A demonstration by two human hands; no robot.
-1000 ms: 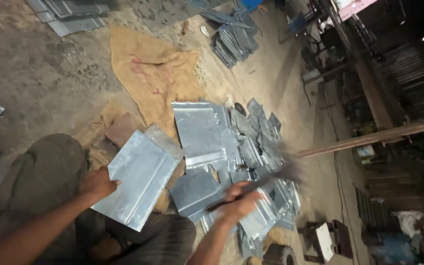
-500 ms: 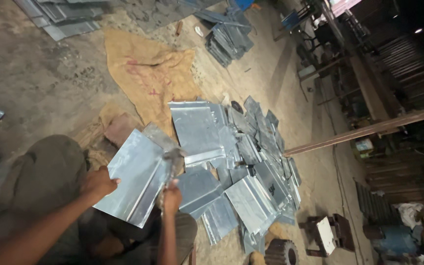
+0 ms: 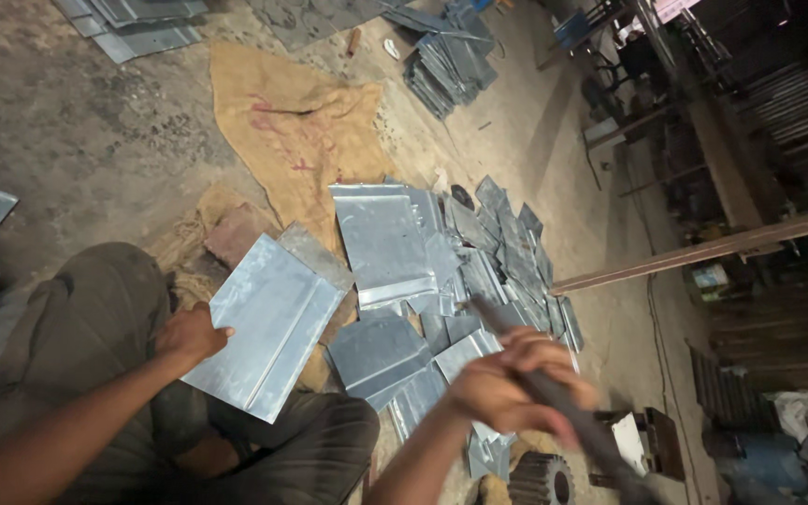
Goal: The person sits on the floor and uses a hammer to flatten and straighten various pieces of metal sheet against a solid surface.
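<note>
Fingers of the left hand (image 3: 189,335) pinched the near edge of a folded metal sheet (image 3: 268,323) at lower centre-left, over the knee. Right hand (image 3: 507,385) wrapped shut around a dark rod (image 3: 572,419), lower right.

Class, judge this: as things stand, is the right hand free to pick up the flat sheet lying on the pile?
Probably not: the right hand is wrapped around a dark rod, though the flat sheet lies uncovered nearby.
</note>
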